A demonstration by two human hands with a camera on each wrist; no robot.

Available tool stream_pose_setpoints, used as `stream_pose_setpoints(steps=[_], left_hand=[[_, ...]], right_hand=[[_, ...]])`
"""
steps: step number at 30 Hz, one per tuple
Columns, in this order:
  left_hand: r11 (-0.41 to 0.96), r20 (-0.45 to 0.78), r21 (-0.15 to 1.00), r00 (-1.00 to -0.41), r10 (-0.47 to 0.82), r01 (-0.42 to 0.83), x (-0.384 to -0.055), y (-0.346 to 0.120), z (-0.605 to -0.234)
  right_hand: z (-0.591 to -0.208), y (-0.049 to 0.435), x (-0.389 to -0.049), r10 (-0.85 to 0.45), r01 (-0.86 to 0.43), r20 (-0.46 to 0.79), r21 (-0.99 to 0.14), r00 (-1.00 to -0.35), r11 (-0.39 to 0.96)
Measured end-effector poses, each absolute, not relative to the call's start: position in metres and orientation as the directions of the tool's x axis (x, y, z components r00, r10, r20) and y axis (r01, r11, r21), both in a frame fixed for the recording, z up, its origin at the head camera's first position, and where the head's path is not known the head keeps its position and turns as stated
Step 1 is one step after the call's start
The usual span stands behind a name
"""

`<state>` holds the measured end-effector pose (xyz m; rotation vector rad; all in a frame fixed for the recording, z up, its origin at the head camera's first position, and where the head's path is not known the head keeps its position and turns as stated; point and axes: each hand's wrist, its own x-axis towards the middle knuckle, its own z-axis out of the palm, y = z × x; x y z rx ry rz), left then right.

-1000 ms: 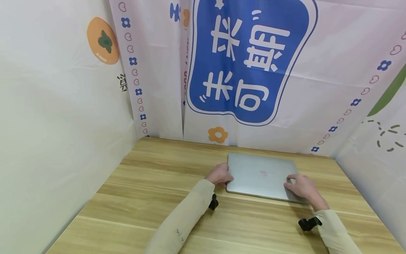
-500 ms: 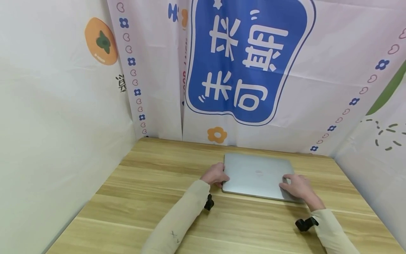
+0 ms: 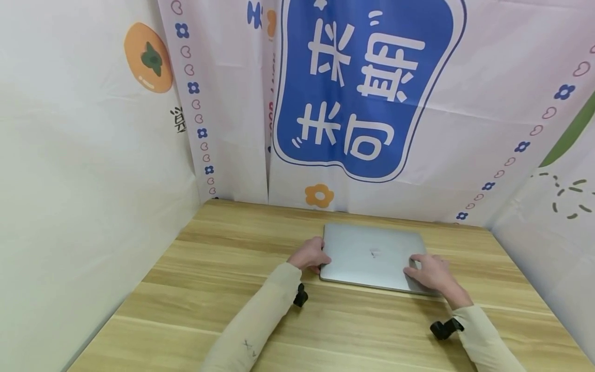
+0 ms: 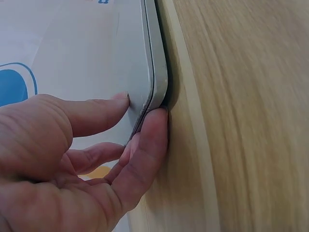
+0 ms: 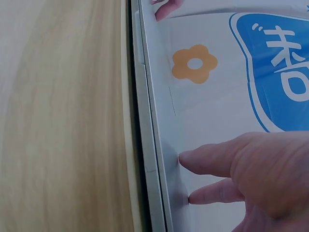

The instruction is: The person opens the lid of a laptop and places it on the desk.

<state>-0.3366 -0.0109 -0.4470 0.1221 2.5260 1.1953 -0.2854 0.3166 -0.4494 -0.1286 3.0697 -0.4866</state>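
Note:
A silver closed laptop [image 3: 353, 253] lies flat near the table's back edge in the head view. My left hand [image 3: 309, 253] pinches its left side. In the left wrist view the thumb of that hand [image 4: 72, 150] presses the lid near a rounded corner, and a finger curls under the laptop's edge [image 4: 147, 58]. At the right side, my right hand [image 3: 432, 271] grips the laptop with thumb and index fingertip on the lid. The right wrist view shows this hand [image 5: 265, 174] over the reflective lid [image 5: 203, 106]; its other fingers are hidden.
The wood-grain table [image 3: 209, 289] extends in front and to both sides. A printed cloth backdrop [image 3: 465, 129] hangs directly behind it, with white cloth walls at left and right. Black wrist cameras [image 3: 300, 296] sit on both sleeves.
The laptop has slid a little to the left along the table. Both hands have moved left with it, keeping their places on its two sides.

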Motion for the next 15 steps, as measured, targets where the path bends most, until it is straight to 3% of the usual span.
stream_pose_setpoints(steps=[15], left_hand=[[0.645,-0.268,0.762,-0.935,0.233,-0.058,-0.333,-0.026,-0.446]], right_hand=[[-0.452,0.306,-0.284,-0.104,-0.087,-0.036,-0.319,-0.994,0.944]])
